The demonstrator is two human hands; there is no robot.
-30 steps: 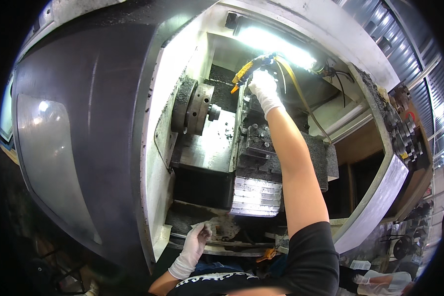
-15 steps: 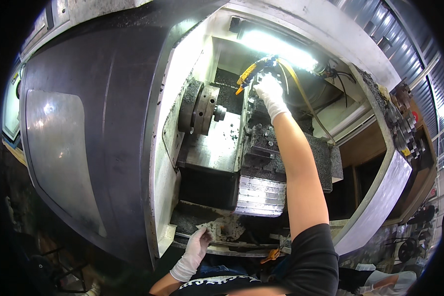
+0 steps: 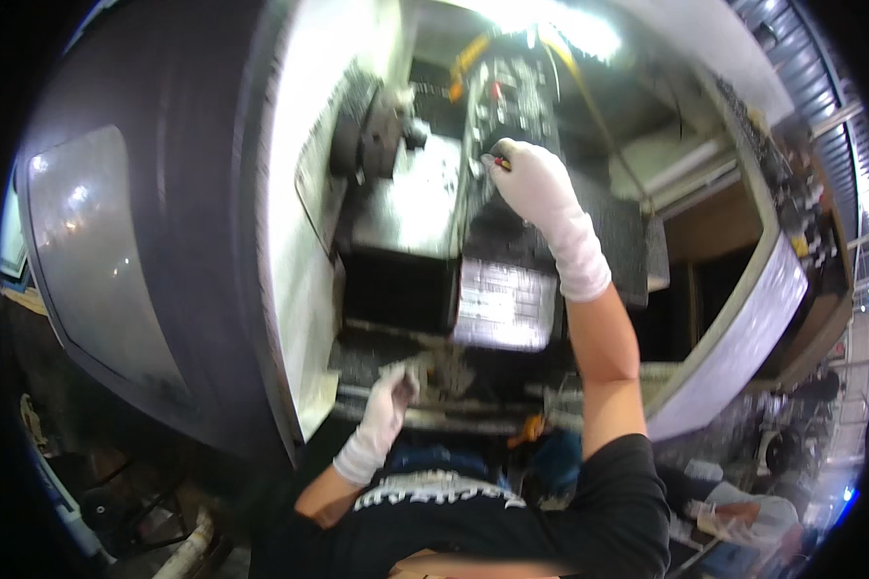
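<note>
My right hand (image 3: 536,183), in a white glove, is closed over the tool block (image 3: 517,106) inside a lathe. Between its thumb and fingers sits a small thing with red and yellow on it (image 3: 501,164); blur hides its kind. To its left is the round chuck (image 3: 381,135) with a short part sticking out of it. My left hand (image 3: 388,405), also gloved, is low at the machine's front sill (image 3: 454,422). Its fingers are curled together, with dark-stained tips; whether they hold anything is hidden.
A yellow hose (image 3: 579,72) hangs beneath the bright lamp (image 3: 550,19) at the back. Ribbed metal covers (image 3: 505,304) lie below the block. The dark sliding door (image 3: 193,193) stands on the left. Several metal holders (image 3: 806,207) line the right side. An orange thing (image 3: 528,429) is at the front sill.
My right hand has come back from the hose toward me and now holds a small thing. The view has shifted, so the machine appears higher. My left hand stays by the front sill.
</note>
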